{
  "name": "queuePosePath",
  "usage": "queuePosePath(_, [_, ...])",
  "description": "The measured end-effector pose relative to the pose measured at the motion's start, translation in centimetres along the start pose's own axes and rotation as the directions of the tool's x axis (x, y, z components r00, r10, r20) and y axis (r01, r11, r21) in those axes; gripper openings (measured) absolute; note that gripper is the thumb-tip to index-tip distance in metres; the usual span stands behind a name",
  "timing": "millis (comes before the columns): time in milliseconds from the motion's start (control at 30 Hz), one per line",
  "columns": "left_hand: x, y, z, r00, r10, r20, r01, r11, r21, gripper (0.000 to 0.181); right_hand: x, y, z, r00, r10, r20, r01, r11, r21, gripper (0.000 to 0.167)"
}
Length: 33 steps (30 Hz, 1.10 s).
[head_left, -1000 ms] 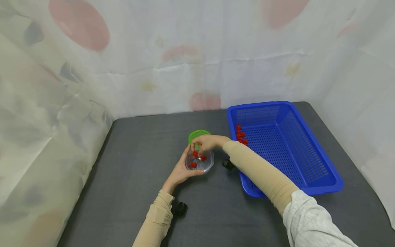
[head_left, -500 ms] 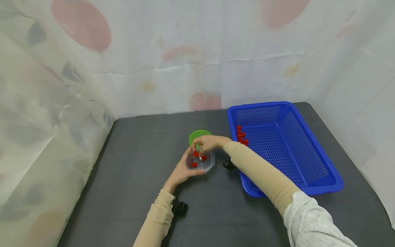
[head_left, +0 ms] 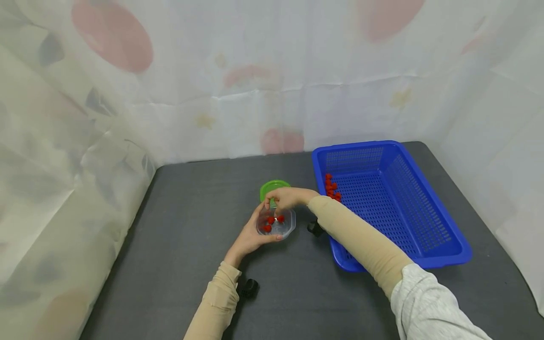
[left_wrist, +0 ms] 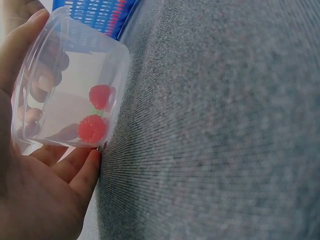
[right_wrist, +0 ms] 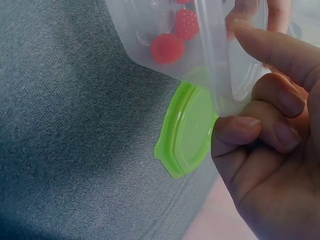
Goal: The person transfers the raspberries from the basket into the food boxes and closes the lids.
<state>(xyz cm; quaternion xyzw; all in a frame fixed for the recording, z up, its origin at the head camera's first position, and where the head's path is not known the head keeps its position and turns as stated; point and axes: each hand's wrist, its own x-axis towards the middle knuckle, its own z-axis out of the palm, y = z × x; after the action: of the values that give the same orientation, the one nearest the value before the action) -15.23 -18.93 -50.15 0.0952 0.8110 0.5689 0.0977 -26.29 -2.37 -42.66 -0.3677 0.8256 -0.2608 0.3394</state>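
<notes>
In the head view my left hand (head_left: 247, 239) grips a clear plastic container (head_left: 285, 227), thumb and fingers spread round its side. Three red raspberries (head_left: 267, 228) lie inside. The left wrist view shows two of the raspberries (left_wrist: 93, 128) against the container's wall. My right hand (head_left: 289, 197) reaches over the container's far side. Seen from the right wrist, its thumb is over the opening, and curled fingers lie beside the rim; no raspberry shows between them. A green lid (right_wrist: 192, 132) lies on the table behind the container, partly hidden by my right hand.
A blue basket (head_left: 433, 203) stands at the right on the grey table (head_left: 191, 226). Several more raspberries (head_left: 329, 185) sit along its left side. Black wrist-camera mounts (head_left: 250, 288) show under both forearms. Printed white cloth (head_left: 238, 108) hangs behind the table.
A raspberry near my right fingertips has dropped lower into the container, among the other two. Both hands have stayed almost in place.
</notes>
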Motion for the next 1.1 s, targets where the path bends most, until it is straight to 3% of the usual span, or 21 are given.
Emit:
queuePosePath(367, [-0.1,0.0,-0.2,0.998,-0.055,0.012,0.054,0.998,0.036,0.101,-0.3,-0.2,-0.5,0.999,0.000,0.046,-0.001,1.000,0.023,0.030])
queuePosePath(633, [0.2,0.0,-0.2,0.999,-0.046,0.014,0.046,0.998,0.037,0.103,-1.2,-0.9,-2.0,0.998,-0.022,0.053,0.020,0.999,0.035,0.034])
queuePosePath(1100, [0.3,-0.2,-0.1,0.998,-0.058,0.008,0.058,0.996,0.062,0.107,-3.9,-1.7,-4.5,0.997,-0.077,-0.014,0.077,0.997,0.031,0.032])
